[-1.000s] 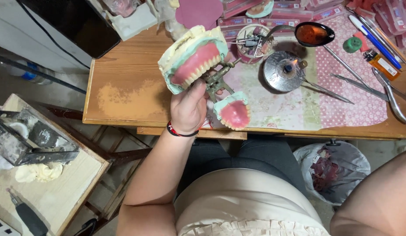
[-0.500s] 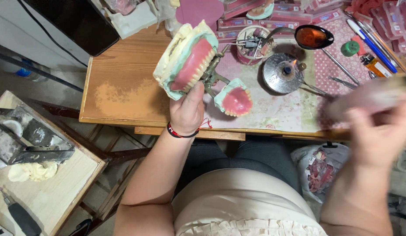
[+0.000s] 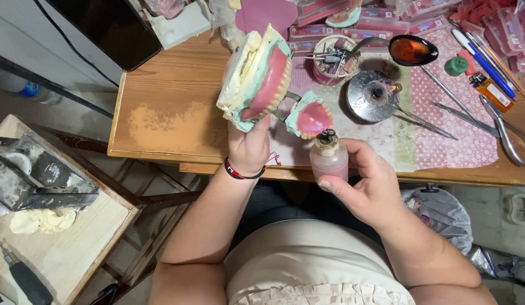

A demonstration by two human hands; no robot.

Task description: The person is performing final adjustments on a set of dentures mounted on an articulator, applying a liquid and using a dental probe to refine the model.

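While left hand (image 3: 248, 148) grips denture model (image 3: 256, 76), right hand (image 3: 367, 186) w/ pinkish-liquid bottle (image 3: 328, 159)

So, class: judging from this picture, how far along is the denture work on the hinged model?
Done: both pink wax gum plates carry rows of teeth, the upper denture model and the lower one. In hand: the left hand holds the hinged model open, and the right hand has a grip on a small pinkish glass bottle just below it. Left: nothing from the bottle is visibly applied yet.
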